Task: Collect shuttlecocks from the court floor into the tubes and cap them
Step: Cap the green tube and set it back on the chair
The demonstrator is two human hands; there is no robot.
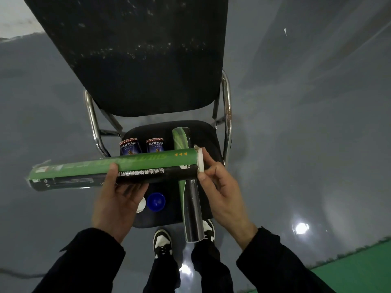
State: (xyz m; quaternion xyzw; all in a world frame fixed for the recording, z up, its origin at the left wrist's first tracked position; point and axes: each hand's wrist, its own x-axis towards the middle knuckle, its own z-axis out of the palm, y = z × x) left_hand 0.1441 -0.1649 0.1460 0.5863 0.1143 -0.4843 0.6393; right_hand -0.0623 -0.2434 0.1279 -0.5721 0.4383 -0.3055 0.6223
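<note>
I hold a green and black shuttlecock tube (pixel 110 172) level above a black chair seat (pixel 209 136). My left hand (pixel 118 197) grips the tube from below near its middle. My right hand (pixel 220 187) pinches a white cap (pixel 200 159) sitting on the tube's right end. A second green and black tube (pixel 189 199) lies lengthwise on the seat, its near end sticking out over the front edge. Two blue and red tubes marked CONGA (pixel 129 145) (pixel 155 144) stand behind the held tube. A blue cap (pixel 156 201) and a white cap (pixel 141 205) lie on the seat.
The chair has a tall black backrest (pixel 135 56) and chrome frame (pixel 227 115), and stands on a glossy grey floor (pixel 306 123). Green court surface (pixel 349 271) begins at the lower right. My black and white shoes (pixel 161 243) are just in front of the seat.
</note>
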